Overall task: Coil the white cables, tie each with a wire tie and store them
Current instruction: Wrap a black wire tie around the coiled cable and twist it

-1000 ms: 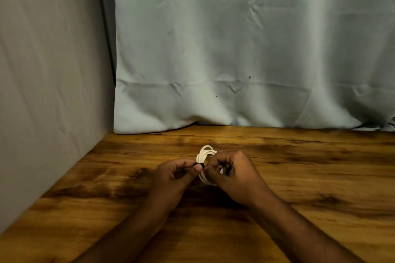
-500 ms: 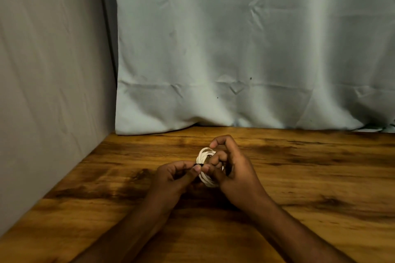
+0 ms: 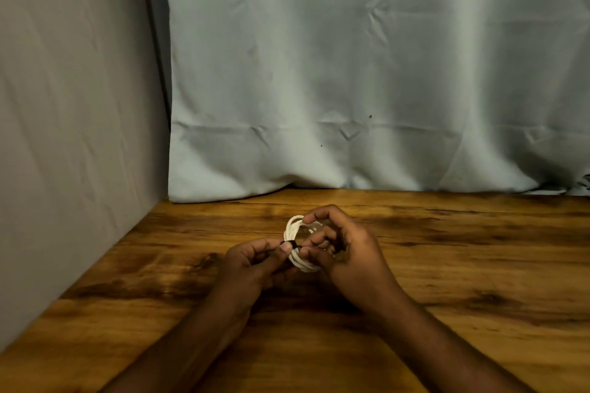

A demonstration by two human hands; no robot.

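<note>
The coiled cable (image 3: pixel 298 247) is gripped by the right hand (image 3: pixel 344 252), whose index finger has lifted over its top; the tie (image 3: pixel 289 245) stays pinched by the left hand (image 3: pixel 252 260), so tying continues.

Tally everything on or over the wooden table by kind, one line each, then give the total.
Coiled white cable: 1
Dark wire tie on the coil: 1
Hands: 2, left hand pinching the tie, right hand holding the coil
Total: 4, over the wooden table
</note>
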